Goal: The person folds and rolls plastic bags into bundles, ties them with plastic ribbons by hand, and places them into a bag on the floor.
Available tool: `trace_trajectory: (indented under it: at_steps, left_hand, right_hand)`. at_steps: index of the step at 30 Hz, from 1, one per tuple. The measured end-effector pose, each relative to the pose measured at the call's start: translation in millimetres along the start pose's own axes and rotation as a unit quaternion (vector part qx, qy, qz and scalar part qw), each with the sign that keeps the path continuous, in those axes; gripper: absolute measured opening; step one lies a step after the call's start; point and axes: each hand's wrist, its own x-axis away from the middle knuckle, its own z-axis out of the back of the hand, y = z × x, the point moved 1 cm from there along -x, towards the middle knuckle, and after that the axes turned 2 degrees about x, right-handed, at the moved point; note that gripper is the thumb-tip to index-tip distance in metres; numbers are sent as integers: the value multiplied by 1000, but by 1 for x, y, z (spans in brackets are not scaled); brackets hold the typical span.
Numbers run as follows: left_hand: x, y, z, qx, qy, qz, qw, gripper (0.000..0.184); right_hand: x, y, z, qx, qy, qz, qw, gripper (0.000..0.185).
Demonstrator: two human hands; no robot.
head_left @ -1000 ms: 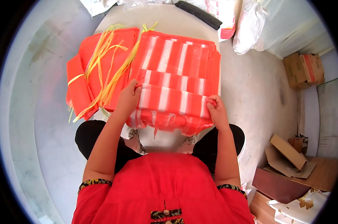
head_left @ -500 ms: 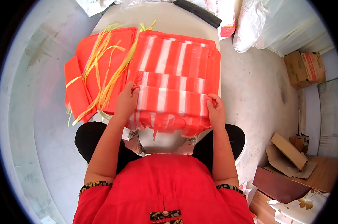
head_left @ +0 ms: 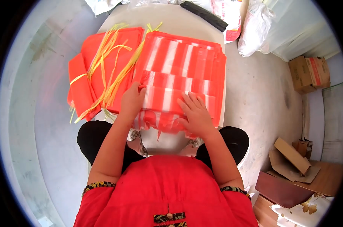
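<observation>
A stack of red-and-white striped plastic bags point(head_left: 179, 56) lies before me, the near part of the top one folded into a band. At the left end of that fold is my left hand point(head_left: 133, 100), its fingers closed on the plastic. My right hand point(head_left: 196, 112) lies flat on the folded band with fingers spread and holds nothing. Loose, crumpled plastic hangs over the near edge of the stack. To the left sit folded red bags point(head_left: 122, 38), with yellow ribbon strips point(head_left: 101, 56) across them and a smaller tied red bundle point(head_left: 80, 77).
The pale table point(head_left: 141, 17) bears the stacks, and a black roll point(head_left: 204, 16) lies at its far right. White sacks point(head_left: 256, 28) stand beyond. On the right are a cardboard box point(head_left: 302, 73) and an opened carton point(head_left: 292, 157) on a brown cabinet point(head_left: 279, 189).
My right hand has let go of the fold's right end and moved left, now flat on the band. The left hand stays at the left end. The view has shifted slightly.
</observation>
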Motion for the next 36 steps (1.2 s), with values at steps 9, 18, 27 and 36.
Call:
trace_trajectory:
  at_steps: [9, 18, 27, 36]
  left_hand:
    - [26, 30, 7, -155, -68, -363, 916, 58]
    - [17, 16, 11, -154, -154, -319, 922, 78]
    - [20, 15, 20, -221, -126, -319, 913, 64]
    - [0, 57, 67, -113, -21, -264, 958, 53]
  right_hand:
    - [-14, 7, -9, 24, -64, 5, 998, 70]
    - [1, 43, 19, 7, -127, -58, 990, 69]
    - [5, 49, 25, 25, -151, -74, 985, 60]
    - [-47, 41, 81, 120, -92, -237, 960, 45]
